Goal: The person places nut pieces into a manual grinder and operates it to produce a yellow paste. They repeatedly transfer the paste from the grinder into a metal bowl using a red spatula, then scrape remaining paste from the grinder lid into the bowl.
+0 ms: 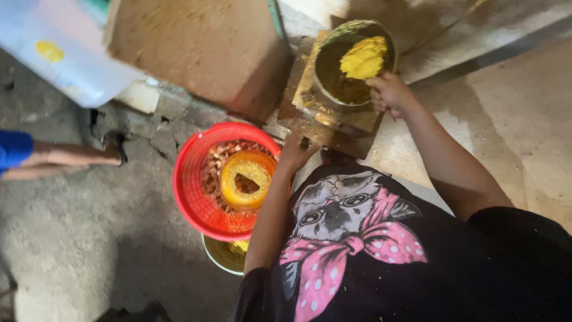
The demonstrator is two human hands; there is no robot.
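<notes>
My right hand (390,92) rests on the near rim of a round metal hopper (326,65) that holds a heap of yellow powder (363,58); its fingers curl over the rim. The hopper sits in a powder-stained metal machine base (310,116). My left hand (296,152) reaches down beside the machine's lower front, next to a red mesh basket (190,191). Whether it grips anything is hidden. Inside the basket lies an orange ring-shaped bowl (247,179) dusted yellow, over brownish pieces.
A yellowish bowl (221,256) sits under the basket. A brown board (196,48) leans behind, with a pale sack (59,53) at top left. Another person's leg and sandal (71,156) stand on the rough concrete floor at left.
</notes>
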